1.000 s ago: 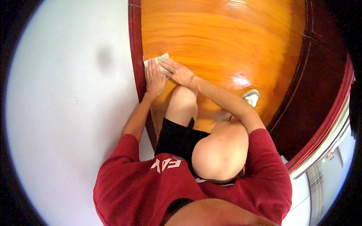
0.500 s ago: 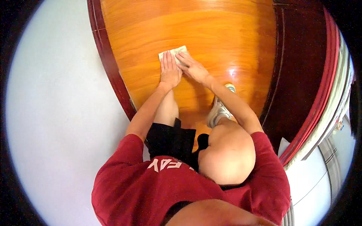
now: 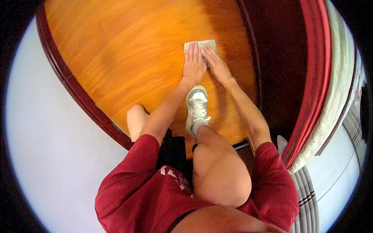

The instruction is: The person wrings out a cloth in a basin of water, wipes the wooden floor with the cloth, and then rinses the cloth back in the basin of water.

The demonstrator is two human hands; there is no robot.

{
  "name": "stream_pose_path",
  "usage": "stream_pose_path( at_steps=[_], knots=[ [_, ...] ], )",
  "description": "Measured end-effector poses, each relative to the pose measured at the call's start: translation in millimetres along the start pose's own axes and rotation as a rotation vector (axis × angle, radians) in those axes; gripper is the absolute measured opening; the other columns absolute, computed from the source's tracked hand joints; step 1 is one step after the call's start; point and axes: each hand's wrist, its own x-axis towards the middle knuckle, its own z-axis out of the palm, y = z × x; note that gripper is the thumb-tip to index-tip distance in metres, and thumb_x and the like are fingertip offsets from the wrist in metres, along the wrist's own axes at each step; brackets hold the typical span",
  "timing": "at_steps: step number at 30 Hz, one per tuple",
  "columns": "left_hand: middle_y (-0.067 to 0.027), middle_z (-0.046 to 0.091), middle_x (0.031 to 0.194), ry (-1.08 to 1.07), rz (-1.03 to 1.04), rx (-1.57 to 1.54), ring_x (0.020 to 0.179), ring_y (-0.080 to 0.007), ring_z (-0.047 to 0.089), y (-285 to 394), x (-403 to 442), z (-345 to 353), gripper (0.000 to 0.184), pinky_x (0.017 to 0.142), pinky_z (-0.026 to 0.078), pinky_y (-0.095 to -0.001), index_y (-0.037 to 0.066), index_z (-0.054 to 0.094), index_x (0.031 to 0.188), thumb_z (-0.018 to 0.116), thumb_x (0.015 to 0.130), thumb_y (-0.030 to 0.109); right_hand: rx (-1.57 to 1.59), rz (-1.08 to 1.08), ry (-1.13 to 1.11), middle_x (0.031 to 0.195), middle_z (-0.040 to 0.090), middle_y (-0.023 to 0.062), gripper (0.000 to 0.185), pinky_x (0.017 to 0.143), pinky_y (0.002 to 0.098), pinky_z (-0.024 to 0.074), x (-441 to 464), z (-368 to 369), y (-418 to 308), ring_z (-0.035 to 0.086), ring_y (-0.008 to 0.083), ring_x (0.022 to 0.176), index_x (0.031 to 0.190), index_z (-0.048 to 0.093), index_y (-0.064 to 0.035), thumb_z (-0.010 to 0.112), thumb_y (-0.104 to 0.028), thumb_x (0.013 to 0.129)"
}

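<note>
A pale folded cloth (image 3: pixel 209 42) lies flat on the glossy orange-brown wooden floor (image 3: pixel 128 58). My left hand (image 3: pixel 194 69) presses on its left part with the fingers stretched out flat and side by side. On its right part rest the fingertips of my right hand (image 3: pixel 218 68), extended and slanting in toward the left hand. Both hands touch the cloth from above, and neither is wrapped round it. Part of the cloth is hidden beneath the fingers.
My shoe (image 3: pixel 197 106) stands just behind the hands, and my other knee (image 3: pixel 136 116) is near the floor. A dark red baseboard (image 3: pixel 74 85) borders the white wall (image 3: pixel 35 124) at left. At right are a dark wooden panel (image 3: pixel 278 50) and layered bedding (image 3: pixel 314 97).
Both hands and the cloth have shifted to the right across the floor, closer to the dark panel. My view has turned, and the shoe now shows between my arms.
</note>
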Motion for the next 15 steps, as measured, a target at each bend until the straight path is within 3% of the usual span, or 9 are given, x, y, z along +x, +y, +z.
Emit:
stream_pose_path(
  at_steps=[2,5,7,12,15],
  knots=[
    [-0.0278,0.015,0.151,-0.015,0.038,0.039,0.142,-0.0407,0.008,-9,-5,-5,0.071,0.116,0.006,-0.0509,-0.014,0.025,0.139,0.048,0.088,0.030,0.070,0.033,0.149,0.148,0.036,0.0123,0.049,0.115,0.0398,0.0247,-2,22,-9,0.029,0.0294,0.139,0.136,0.044,-0.0049,0.040,0.003,0.088],
    [-0.0235,0.017,0.152,0.008,0.050,0.109,0.143,-0.0362,0.008,-18,-4,-6,0.069,0.117,0.004,-0.0489,-0.009,0.028,0.141,0.047,0.089,0.032,-0.080,-0.005,0.206,0.147,0.035,0.0143,0.053,0.115,0.0396,0.0259,-3,47,-17,0.029,0.0301,0.139,0.137,0.042,-0.0018,0.042,0.010,0.086],
    [-0.0206,0.018,0.153,-0.101,0.126,0.373,0.143,-0.0361,0.009,-35,-31,-29,0.065,0.117,0.004,-0.0490,-0.004,0.029,0.143,0.042,0.091,0.033,-0.184,-0.029,0.280,0.147,0.034,0.0158,0.054,0.115,0.0392,0.0257,-1,71,-41,0.027,0.0305,0.139,0.138,0.040,0.0010,0.042,0.012,0.085],
    [-0.0160,0.018,0.154,0.002,0.145,0.297,0.144,-0.0301,0.012,-122,-152,-53,0.064,0.118,0.005,-0.0437,-0.002,0.031,0.143,0.040,0.092,0.035,-0.192,0.121,0.265,0.149,0.031,0.0163,0.053,0.115,0.0411,0.0225,-12,171,-153,0.022,0.0317,0.141,0.138,0.041,0.0012,0.045,0.009,0.086],
    [-0.0162,0.019,0.154,0.005,0.137,0.210,0.144,-0.0277,0.014,-204,-282,-70,0.065,0.118,0.008,-0.0409,-0.002,0.032,0.143,0.043,0.091,0.035,-0.156,0.012,0.288,0.146,0.035,0.0196,0.052,0.115,0.0435,0.0216,-29,282,-247,0.028,0.0373,0.138,0.134,0.044,0.0037,0.046,0.006,0.082]
  ],
)
